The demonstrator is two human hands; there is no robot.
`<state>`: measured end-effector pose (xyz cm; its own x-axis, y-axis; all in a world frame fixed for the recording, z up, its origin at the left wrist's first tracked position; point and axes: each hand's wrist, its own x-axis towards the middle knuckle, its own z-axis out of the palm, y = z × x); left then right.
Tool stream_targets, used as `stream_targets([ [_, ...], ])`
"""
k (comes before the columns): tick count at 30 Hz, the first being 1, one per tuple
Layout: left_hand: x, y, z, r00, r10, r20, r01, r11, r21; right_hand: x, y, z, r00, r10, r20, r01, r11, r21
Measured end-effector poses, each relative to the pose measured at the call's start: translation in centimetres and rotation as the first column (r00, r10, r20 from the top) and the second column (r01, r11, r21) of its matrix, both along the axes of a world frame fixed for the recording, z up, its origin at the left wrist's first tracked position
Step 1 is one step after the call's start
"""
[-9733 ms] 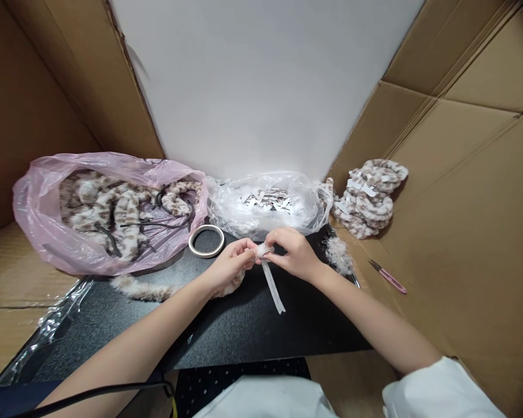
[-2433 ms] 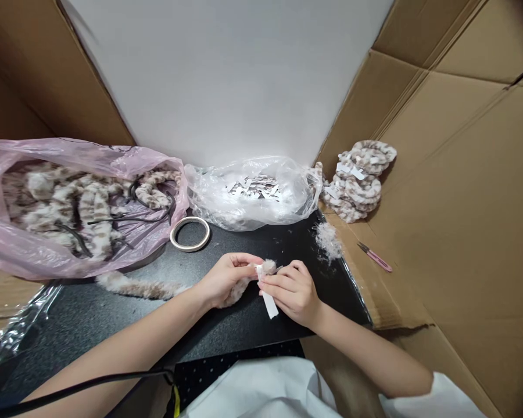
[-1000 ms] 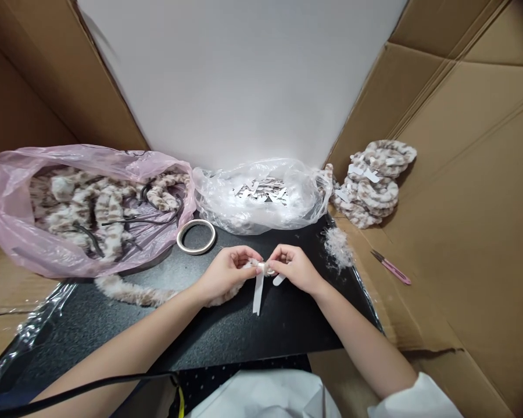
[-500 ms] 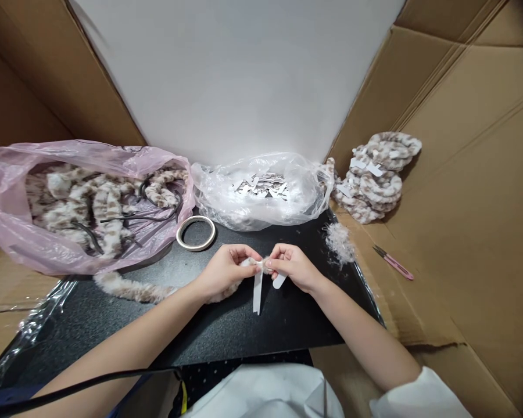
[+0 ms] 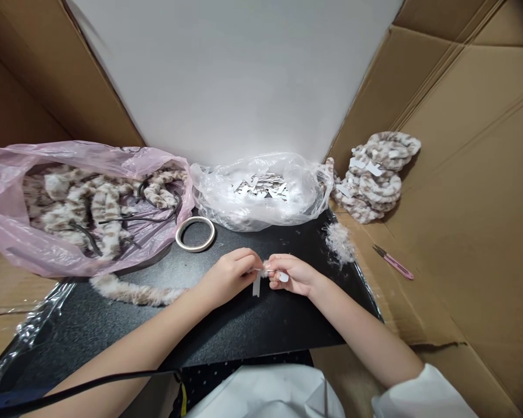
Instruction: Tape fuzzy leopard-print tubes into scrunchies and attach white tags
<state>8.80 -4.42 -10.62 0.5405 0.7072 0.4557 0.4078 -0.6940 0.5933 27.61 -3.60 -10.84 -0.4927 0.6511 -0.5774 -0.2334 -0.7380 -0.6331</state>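
Over the dark tabletop, my left hand [image 5: 233, 277] and my right hand [image 5: 294, 273] meet with their fingertips almost touching. Between them shows a small bit of a brown-and-white furry cord [image 5: 139, 290], whose long part runs left behind my left forearm. The left fingers are closed in a pinch at a white tape strip [image 5: 256, 285], which hangs below them. Closed too, the right fingers grip the cord's end; a white tag [image 5: 283, 277] sticks out of them. How tape, tag and cord join is hidden by the fingers.
A pink plastic bag [image 5: 9, 226] of furry cords lies left. Behind the hands are a tape roll [image 5: 177, 235] and a clear bag [image 5: 213, 197] of white tags. Rightward lie fluff [image 5: 340, 244], tagged furry cords [image 5: 379, 186] and pink-handled thread snips [image 5: 394, 264]. Cardboard walls the sides.
My left hand has turned over, its back now facing up, and its fingers have shifted at the tape. The tape's hanging part looks shorter. My right hand has rolled slightly, still gripping.
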Motion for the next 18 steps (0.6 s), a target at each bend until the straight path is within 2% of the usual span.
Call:
stream_targets([
  [2, -0.1, 0.0, -0.4, 1.000, -0.003, -0.028, 0.007, 0.992, 0.125, 0.1, 0.0, 0.0, 1.000, 0.008, -0.021, -0.008, 1.000, -0.008],
  [5, -0.2, -0.2, -0.5, 0.998, -0.016, -0.059, 0.029, 0.971, 0.237, 0.3, 0.0, 0.0, 0.998, 0.031, -0.052, -0.032, 0.999, -0.009],
  [9, -0.2, -0.8, -0.3, 0.997, -0.061, -0.052, 0.074, 0.943, 0.324, 0.3, 0.1, -0.3, 0.975, 0.218, -0.033, -0.220, 0.974, -0.059],
  [10, -0.1, -0.9, -0.3, 0.996, -0.067, -0.054, 0.081, 0.937, 0.339, 0.2, 0.1, -0.4, 0.973, 0.228, -0.019, -0.229, 0.972, -0.051],
  [14, 0.4, -1.4, -0.6, 0.997, -0.066, -0.038, 0.074, 0.948, 0.309, -0.1, 0.0, -0.7, 0.998, 0.030, 0.053, -0.034, 0.998, 0.062],
  [18, 0.8, -1.8, -0.5, 0.999, -0.016, -0.038, 0.022, 0.989, 0.145, -0.4, -0.2, -0.8, 0.988, -0.067, 0.140, 0.046, 0.988, 0.150],
])
